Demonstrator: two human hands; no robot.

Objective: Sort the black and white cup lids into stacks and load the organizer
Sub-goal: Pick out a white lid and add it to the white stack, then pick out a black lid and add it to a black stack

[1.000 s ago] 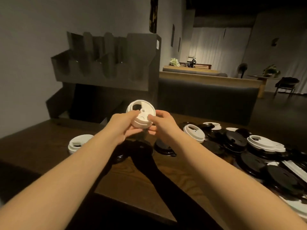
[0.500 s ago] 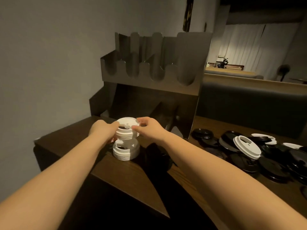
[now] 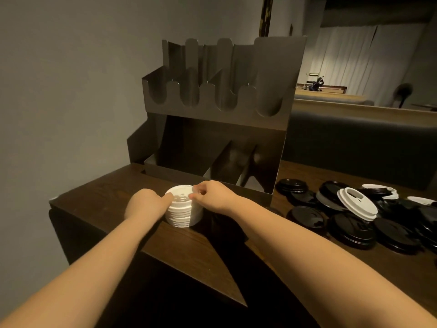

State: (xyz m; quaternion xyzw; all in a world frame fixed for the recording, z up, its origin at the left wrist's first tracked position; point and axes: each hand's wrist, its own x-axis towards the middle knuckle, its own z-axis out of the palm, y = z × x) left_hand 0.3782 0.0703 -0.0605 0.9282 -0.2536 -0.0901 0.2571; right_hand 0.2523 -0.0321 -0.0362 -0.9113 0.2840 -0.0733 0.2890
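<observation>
A stack of white cup lids [image 3: 181,215] stands on the dark wooden table [image 3: 99,197], just in front of the grey organizer [image 3: 267,110]. My left hand [image 3: 146,204] holds the stack's left side, with a finger on the top lid. My right hand [image 3: 210,196] pinches the top lid's right rim. A pile of loose lids, mostly black [image 3: 350,227] with a few white ones [image 3: 357,205], lies to the right. The organizer's compartments look empty.
The table's left end and front edge lie close to the stack. A grey wall rises behind and to the left. A dark bench back [image 3: 359,138] runs behind the table on the right.
Both hands brought a small batch of white lids down from the air onto the white stack; the two parts now sit joined as one taller stack. The view has swung left.
</observation>
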